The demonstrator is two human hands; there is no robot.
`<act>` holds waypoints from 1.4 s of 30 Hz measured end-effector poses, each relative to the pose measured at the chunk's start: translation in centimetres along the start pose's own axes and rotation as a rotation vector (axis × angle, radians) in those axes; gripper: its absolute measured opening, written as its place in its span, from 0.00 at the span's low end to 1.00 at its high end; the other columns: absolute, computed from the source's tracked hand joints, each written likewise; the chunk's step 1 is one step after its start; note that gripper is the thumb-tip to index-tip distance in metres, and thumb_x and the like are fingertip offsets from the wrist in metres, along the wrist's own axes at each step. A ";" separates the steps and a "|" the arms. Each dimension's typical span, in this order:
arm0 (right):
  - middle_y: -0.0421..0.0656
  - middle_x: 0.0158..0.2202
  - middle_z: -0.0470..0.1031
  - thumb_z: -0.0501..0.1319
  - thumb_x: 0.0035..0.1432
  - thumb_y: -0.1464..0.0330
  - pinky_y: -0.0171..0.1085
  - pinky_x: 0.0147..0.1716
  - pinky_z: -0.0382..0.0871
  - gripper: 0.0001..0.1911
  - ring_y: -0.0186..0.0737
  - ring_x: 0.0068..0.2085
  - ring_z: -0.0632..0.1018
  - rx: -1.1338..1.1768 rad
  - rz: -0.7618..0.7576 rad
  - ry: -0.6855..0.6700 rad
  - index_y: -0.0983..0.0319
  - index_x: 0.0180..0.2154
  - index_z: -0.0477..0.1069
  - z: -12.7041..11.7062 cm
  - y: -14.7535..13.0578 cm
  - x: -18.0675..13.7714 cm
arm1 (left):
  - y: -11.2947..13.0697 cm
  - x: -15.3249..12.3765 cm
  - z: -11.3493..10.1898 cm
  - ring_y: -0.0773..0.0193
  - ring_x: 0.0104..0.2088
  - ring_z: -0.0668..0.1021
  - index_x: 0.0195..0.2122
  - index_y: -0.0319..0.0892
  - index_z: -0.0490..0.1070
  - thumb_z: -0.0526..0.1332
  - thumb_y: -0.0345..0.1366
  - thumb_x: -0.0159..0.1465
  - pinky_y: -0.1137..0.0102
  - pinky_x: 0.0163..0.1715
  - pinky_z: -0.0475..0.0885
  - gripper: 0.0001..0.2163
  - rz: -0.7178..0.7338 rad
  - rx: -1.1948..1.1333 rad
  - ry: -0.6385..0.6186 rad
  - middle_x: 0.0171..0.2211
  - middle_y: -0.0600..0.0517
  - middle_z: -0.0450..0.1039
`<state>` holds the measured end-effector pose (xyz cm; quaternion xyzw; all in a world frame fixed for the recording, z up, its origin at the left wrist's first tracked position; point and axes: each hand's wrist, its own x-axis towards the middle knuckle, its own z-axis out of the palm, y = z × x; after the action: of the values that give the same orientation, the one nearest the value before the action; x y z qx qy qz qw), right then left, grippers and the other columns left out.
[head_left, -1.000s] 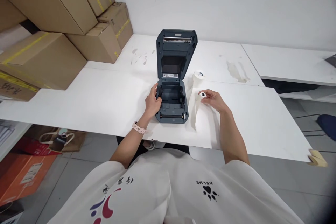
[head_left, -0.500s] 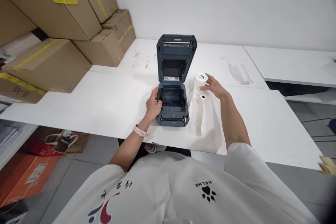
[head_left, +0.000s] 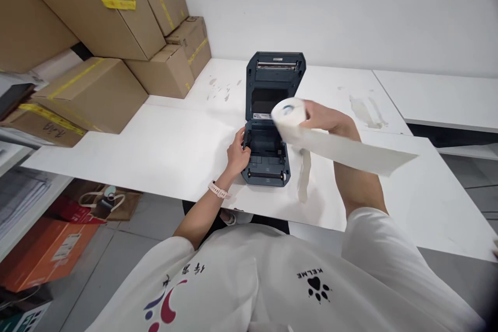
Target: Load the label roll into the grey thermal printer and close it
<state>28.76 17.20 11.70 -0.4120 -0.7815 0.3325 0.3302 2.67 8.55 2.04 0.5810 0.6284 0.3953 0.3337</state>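
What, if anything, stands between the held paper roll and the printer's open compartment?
Nothing visible: the lid is open, the left hand grips the printer at its left side, and the strip off the held roll extends rightward.

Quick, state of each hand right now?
Left hand: closed on the left edge of the open printer.
Right hand: holding the white paper roll, its loose strip trailing to the right.

Printer [head_left: 266,164]: frame centre, on the table [head_left: 175,150], lid [head_left: 272,79] behind its body.
Left hand [head_left: 237,153]: at the printer's left side.
Paper roll [head_left: 298,115]: right of centre, in the right hand [head_left: 322,115], tail [head_left: 354,153] reaching rightward.
Paper strip [head_left: 305,181]: on the table, right of the printer.
Boxes [head_left: 112,93]: stacked, upper left.
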 end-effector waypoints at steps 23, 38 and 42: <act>0.56 0.70 0.66 0.53 0.73 0.57 0.55 0.66 0.66 0.30 0.58 0.70 0.67 -0.605 -0.101 -0.335 0.65 0.68 0.63 10.0 -4.7 -6.0 | 0.7 -0.5 -0.3 0.52 0.65 0.76 0.69 0.50 0.60 0.53 0.23 0.61 0.54 0.63 0.70 0.35 0.003 -0.018 -0.010 0.66 0.49 0.73; 0.56 0.76 0.53 0.49 0.72 0.46 0.61 0.71 0.58 0.39 0.61 0.76 0.55 -0.732 -0.092 -0.170 0.65 0.73 0.57 16.6 -3.3 -12.7 | -0.4 0.0 0.3 0.52 0.65 0.76 0.67 0.46 0.65 0.55 0.24 0.61 0.57 0.64 0.71 0.31 0.013 -0.105 0.019 0.64 0.47 0.74; 0.56 0.76 0.53 0.49 0.72 0.46 0.62 0.73 0.53 0.39 0.62 0.77 0.54 -0.722 -0.067 -0.177 0.64 0.73 0.57 17.0 -3.5 -12.7 | -0.5 0.0 0.3 0.50 0.65 0.76 0.66 0.46 0.66 0.55 0.24 0.60 0.55 0.63 0.71 0.31 0.011 -0.112 0.018 0.64 0.45 0.74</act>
<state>19.43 0.48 1.87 -0.4456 -0.8870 0.0589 0.1057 2.70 8.59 1.44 0.5613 0.6051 0.4369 0.3577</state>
